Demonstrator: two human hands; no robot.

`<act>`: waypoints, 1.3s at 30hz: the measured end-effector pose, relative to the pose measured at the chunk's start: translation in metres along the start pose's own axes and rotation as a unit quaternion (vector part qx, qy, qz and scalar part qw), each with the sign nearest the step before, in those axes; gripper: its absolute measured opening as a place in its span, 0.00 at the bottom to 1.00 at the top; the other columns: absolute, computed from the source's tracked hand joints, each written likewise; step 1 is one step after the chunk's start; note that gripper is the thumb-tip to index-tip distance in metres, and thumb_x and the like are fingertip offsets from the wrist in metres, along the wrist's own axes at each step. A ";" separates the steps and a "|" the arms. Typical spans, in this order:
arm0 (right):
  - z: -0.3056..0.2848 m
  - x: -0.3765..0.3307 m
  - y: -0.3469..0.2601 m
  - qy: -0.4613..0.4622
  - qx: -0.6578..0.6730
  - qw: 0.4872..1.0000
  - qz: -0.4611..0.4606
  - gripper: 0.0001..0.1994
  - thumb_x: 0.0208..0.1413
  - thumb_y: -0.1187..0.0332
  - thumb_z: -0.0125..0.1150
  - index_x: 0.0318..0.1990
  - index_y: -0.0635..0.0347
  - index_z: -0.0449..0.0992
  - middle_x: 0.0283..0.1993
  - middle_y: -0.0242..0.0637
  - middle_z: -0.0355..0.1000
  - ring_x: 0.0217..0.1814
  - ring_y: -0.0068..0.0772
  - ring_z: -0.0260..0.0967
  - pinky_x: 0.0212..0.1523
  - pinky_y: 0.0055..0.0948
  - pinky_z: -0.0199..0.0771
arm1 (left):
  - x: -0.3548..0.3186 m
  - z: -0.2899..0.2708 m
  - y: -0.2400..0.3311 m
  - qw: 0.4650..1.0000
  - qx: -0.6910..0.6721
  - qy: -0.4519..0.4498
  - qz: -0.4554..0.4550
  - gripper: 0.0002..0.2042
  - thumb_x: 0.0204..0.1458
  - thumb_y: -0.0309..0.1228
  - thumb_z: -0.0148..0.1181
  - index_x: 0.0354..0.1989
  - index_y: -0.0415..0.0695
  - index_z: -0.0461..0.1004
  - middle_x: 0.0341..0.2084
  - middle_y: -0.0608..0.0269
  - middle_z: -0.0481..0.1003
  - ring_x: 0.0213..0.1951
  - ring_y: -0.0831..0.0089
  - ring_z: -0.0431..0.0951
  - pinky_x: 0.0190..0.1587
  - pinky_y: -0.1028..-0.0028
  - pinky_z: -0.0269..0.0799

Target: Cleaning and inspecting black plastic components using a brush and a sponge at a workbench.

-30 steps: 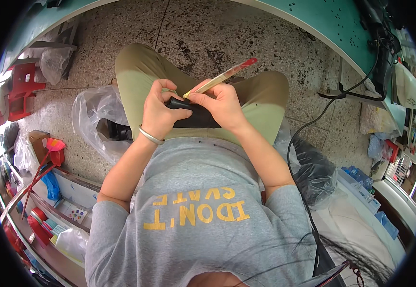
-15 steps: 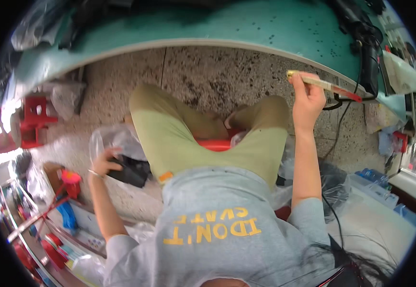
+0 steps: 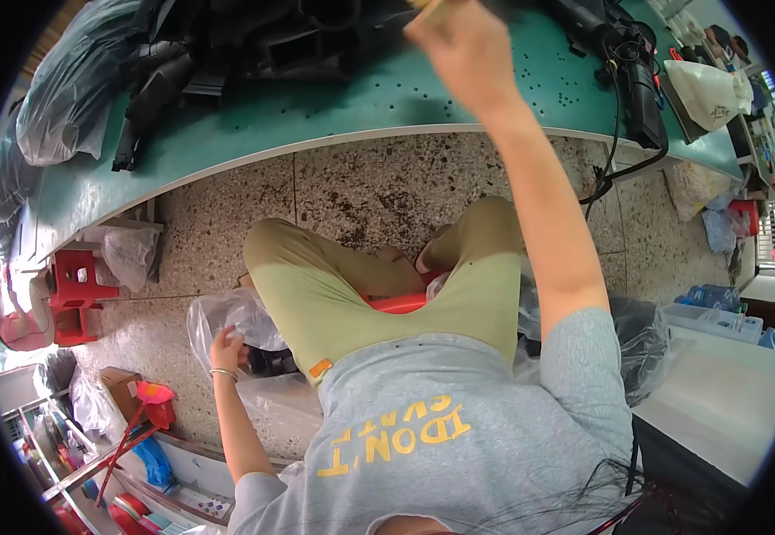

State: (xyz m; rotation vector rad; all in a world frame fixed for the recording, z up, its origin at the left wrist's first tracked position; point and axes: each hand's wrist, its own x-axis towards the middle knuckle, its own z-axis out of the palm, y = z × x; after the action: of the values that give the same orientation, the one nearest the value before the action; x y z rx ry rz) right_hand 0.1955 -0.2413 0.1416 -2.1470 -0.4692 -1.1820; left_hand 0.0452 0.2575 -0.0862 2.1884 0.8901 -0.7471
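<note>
My right hand (image 3: 475, 55) is raised over the green table, fingers closed round a yellowish stick-like tool (image 3: 434, 12). Only a short bit of the tool shows at the top edge; the rest is hidden by the hand or out of view. Low at my left side, my left hand (image 3: 230, 349) has its fingers bent and apart, with nothing seen between them. Right beside its fingertips, a black plastic part (image 3: 273, 361) lies in a clear plastic bag (image 3: 218, 314), partly hidden by my leg.
Black molded parts (image 3: 307, 53) are heaped on the green table (image 3: 387, 105), with small black bits scattered near. A black device with cables (image 3: 642, 98) stands at the table's right. Red stools (image 3: 80, 276) and a cardboard box (image 3: 122, 392) are at left; a white surface (image 3: 709, 383) is at right.
My right hand has moved up and left with the stick-like tool, from beside the table's right edge to over the table. My left hand has let go of the black part, now lower in the bag.
</note>
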 end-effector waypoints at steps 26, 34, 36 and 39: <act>-0.021 -0.202 -0.075 -0.102 0.294 0.868 0.387 0.05 0.48 0.81 0.57 0.34 0.69 0.74 0.41 0.40 0.69 0.37 0.27 0.70 0.38 0.21 0.72 | -0.134 0.137 0.160 0.780 -0.484 -0.376 0.123 0.14 0.57 0.32 0.49 0.47 0.38 0.65 0.40 0.57 0.72 0.39 0.68 0.75 0.42 0.69 0.75; 0.008 -0.215 -0.085 -0.163 0.169 0.938 0.253 0.05 0.43 0.75 0.63 0.31 0.61 0.77 0.31 0.34 0.74 0.35 0.32 0.69 0.41 0.26 0.66 | -0.158 0.146 0.158 0.794 -0.515 -0.309 0.095 0.09 0.54 0.28 0.52 0.42 0.39 0.67 0.31 0.62 0.73 0.28 0.74 0.75 0.31 0.74 0.76; 0.013 -0.217 -0.086 -0.151 0.177 0.933 0.276 0.05 0.43 0.74 0.63 0.30 0.60 0.77 0.31 0.34 0.74 0.35 0.33 0.69 0.41 0.27 0.65 | -0.162 0.145 0.159 0.795 -0.516 -0.297 0.115 0.09 0.54 0.26 0.52 0.42 0.39 0.67 0.31 0.62 0.73 0.28 0.75 0.75 0.30 0.74 0.76; 0.010 -0.217 -0.084 -0.142 0.169 0.935 0.278 0.05 0.43 0.74 0.63 0.30 0.60 0.77 0.30 0.33 0.74 0.34 0.31 0.69 0.41 0.27 0.65 | -0.162 0.145 0.163 0.803 -0.514 -0.288 0.095 0.09 0.54 0.26 0.52 0.43 0.39 0.67 0.30 0.62 0.73 0.28 0.76 0.75 0.30 0.75 0.76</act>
State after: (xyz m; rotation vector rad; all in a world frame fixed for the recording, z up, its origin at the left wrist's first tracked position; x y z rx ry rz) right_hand 0.0370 -0.1740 -0.0159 -1.9599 -0.1460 -0.4426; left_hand 0.0326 -0.0020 -0.0065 0.9665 0.5252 -0.5624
